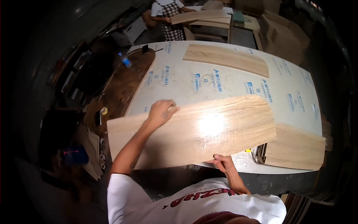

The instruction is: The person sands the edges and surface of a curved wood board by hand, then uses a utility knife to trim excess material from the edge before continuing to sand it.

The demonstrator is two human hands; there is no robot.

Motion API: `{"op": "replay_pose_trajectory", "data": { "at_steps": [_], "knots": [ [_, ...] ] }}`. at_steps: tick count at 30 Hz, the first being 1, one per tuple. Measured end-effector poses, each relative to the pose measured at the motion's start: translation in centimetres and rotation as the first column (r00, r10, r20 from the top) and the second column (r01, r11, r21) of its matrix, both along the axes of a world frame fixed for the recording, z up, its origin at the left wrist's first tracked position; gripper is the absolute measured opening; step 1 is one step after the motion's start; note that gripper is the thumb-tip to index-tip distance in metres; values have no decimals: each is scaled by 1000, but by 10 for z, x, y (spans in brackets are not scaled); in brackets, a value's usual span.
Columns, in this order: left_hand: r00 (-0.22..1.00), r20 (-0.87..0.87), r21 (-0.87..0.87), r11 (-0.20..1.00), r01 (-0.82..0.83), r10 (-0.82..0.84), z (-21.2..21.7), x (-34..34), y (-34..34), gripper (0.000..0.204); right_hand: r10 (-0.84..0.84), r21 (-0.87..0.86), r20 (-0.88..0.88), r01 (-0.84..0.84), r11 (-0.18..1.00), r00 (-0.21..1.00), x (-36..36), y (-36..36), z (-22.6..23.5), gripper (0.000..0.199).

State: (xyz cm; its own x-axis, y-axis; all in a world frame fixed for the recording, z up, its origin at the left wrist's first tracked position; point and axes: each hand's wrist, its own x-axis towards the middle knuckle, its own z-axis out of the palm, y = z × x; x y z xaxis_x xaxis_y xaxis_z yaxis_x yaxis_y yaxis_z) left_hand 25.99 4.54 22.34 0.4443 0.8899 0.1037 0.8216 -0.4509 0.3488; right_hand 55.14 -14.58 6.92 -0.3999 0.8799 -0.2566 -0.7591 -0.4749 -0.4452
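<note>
A long light wood-grain board (pixel 179 138) with rounded right corners is held tilted over the near side of the table, a bright glare on its face. My left hand (pixel 162 112) is at its far edge, fingers curled and slightly blurred. My right hand (pixel 222 163) pinches the near edge, thumb on top and the other fingers mostly hidden underneath. Beyond it, a similar board (pixel 227 59) lies flat on the table. At the right, a stack of boards (pixel 294 147) rests by the table's near edge.
The white table (pixel 175 80) bears blue printed marks. To its left, a brown surface (pixel 121 87) holds a plastic bottle (pixel 125 60) and a yellow tape roll (pixel 104 111). At the back, another person (pixel 172 18) in a checked apron handles a board (pixel 201 16). Panels (pixel 298 207) stand at lower right.
</note>
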Motion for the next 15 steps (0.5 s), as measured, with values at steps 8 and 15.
{"op": "replay_pose_trajectory", "data": {
  "at_steps": [8, 15],
  "knots": [
    [799, 431, 296, 902, 313, -419, -90, 167, -8, 9, -268, -42, -17, 268, 963, 963, 110, 168, -75, 15],
    [919, 271, 18, 953, -301, 285, -271, 152, 7, 48, -400, 80, 14, 398, 914, 916, 171, 372, -131, 33]
  ]
}}
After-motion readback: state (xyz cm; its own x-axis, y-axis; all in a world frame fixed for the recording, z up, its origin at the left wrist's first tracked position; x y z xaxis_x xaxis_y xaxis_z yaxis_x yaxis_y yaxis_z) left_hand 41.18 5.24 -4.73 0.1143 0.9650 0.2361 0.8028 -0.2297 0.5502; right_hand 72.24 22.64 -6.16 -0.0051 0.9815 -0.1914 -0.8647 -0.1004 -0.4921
